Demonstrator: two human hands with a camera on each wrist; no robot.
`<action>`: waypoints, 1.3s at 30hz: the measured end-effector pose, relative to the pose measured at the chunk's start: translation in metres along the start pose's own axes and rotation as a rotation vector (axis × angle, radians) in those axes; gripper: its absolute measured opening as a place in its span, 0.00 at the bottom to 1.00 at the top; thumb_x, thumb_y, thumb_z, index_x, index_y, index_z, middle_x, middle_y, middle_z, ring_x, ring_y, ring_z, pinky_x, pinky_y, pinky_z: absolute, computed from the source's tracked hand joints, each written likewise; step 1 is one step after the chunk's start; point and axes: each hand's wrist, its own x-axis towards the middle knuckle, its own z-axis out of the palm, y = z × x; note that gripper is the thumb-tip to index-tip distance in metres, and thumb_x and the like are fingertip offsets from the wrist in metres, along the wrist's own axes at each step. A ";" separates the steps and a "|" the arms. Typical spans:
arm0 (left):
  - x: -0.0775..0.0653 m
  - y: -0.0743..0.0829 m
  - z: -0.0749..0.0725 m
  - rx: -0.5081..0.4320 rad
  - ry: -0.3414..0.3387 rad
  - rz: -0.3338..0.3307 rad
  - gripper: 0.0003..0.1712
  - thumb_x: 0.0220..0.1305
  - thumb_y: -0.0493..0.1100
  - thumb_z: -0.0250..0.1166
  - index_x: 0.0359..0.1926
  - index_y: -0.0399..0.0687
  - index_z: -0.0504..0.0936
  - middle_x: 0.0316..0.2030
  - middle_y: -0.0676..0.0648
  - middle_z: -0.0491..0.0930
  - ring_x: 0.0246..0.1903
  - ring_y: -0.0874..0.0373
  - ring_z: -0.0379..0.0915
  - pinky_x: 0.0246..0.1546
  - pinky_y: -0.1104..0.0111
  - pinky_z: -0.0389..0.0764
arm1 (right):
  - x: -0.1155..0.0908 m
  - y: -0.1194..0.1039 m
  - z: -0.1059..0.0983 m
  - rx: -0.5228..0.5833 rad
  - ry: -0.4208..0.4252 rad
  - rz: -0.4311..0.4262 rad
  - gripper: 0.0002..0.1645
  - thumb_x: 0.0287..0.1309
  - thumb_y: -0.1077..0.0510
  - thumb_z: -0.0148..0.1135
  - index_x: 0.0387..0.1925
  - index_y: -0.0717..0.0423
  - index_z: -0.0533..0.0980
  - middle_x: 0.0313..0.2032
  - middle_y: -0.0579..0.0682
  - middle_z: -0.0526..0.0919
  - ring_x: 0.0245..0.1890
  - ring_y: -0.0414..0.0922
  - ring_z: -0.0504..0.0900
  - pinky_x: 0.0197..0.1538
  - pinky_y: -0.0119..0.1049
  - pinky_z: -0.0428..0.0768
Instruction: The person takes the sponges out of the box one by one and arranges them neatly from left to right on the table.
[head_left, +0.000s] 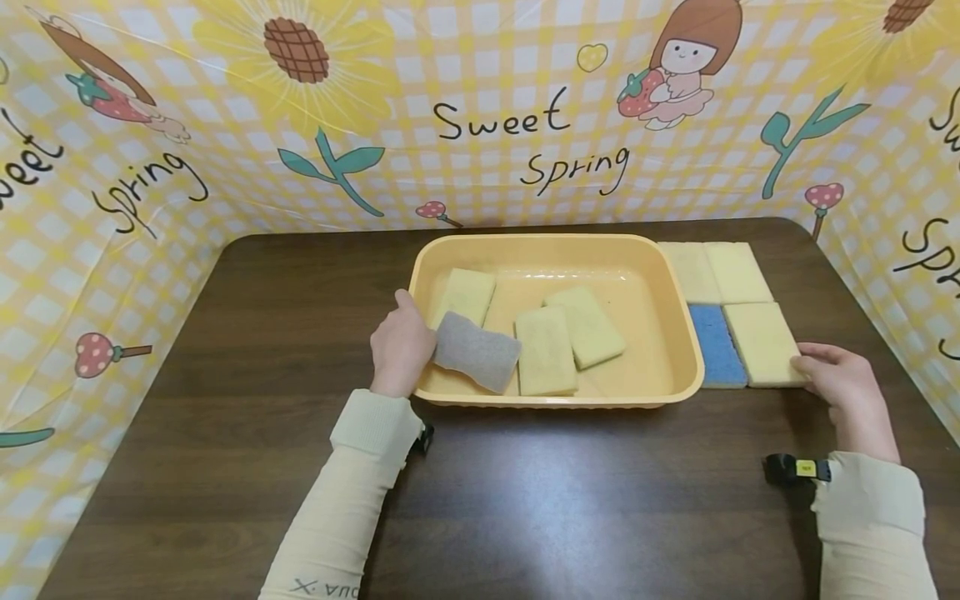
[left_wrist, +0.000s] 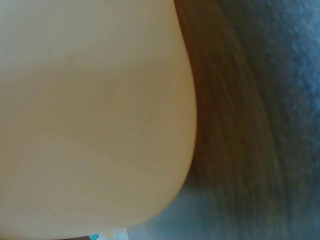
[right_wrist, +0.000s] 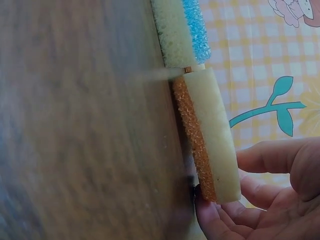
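A yellow plastic basin (head_left: 637, 367) stands on the table, and its outer wall (left_wrist: 100, 125) fills most of the left wrist view. My left hand (head_left: 402, 346) grips the basin's left rim; its fingertips are hidden. Beside that hand, inside the basin, lies a wavy grey sponge (head_left: 478, 352). On the right, my right hand (head_left: 843, 379) pinches the near right corner of a pale yellow sponge (head_left: 765, 343). The right wrist view shows the thumb on its pale face and fingers around the orange-brown underside. A blue-topped sponge (head_left: 717, 346) lies directly left of it.
Several pale yellow sponges, such as one (head_left: 546, 352) near the front wall, lie in the basin. Two pale sponges (head_left: 738, 271) sit behind the blue one. A patterned cloth (head_left: 480, 125) rises behind and at both sides of the dark wooden table (head_left: 562, 492).
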 end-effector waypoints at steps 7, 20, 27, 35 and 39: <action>0.000 -0.001 0.001 -0.002 0.010 0.005 0.22 0.58 0.37 0.55 0.52 0.35 0.61 0.32 0.33 0.80 0.29 0.41 0.79 0.31 0.50 0.77 | 0.000 0.000 0.002 -0.009 0.009 -0.011 0.37 0.66 0.48 0.45 0.68 0.67 0.57 0.66 0.68 0.57 0.41 0.45 0.75 0.47 0.45 0.73; 0.001 -0.001 0.001 0.005 0.003 0.001 0.22 0.59 0.37 0.55 0.53 0.35 0.61 0.33 0.33 0.80 0.30 0.41 0.79 0.31 0.50 0.78 | -0.004 -0.009 0.006 -0.005 0.103 -0.109 0.34 0.67 0.48 0.44 0.67 0.65 0.61 0.59 0.63 0.70 0.49 0.51 0.72 0.49 0.45 0.72; 0.001 -0.001 0.001 0.003 0.004 -0.002 0.22 0.59 0.37 0.55 0.53 0.35 0.61 0.33 0.33 0.80 0.31 0.40 0.79 0.32 0.50 0.78 | -0.025 -0.033 0.011 -0.063 0.179 -0.191 0.33 0.66 0.50 0.45 0.66 0.67 0.62 0.62 0.67 0.66 0.50 0.52 0.69 0.40 0.31 0.66; 0.001 -0.001 0.002 0.008 0.000 -0.005 0.23 0.59 0.37 0.55 0.53 0.35 0.61 0.33 0.34 0.80 0.30 0.41 0.79 0.31 0.51 0.78 | -0.047 -0.063 0.031 -0.037 0.197 -0.310 0.32 0.67 0.49 0.45 0.66 0.65 0.63 0.64 0.68 0.66 0.62 0.62 0.67 0.50 0.38 0.71; 0.002 0.000 0.002 0.008 0.008 -0.003 0.22 0.58 0.37 0.55 0.53 0.35 0.61 0.32 0.34 0.80 0.29 0.42 0.79 0.30 0.51 0.78 | -0.055 -0.077 0.049 -0.035 0.209 -0.405 0.31 0.67 0.49 0.46 0.63 0.65 0.66 0.62 0.68 0.70 0.61 0.62 0.69 0.51 0.42 0.72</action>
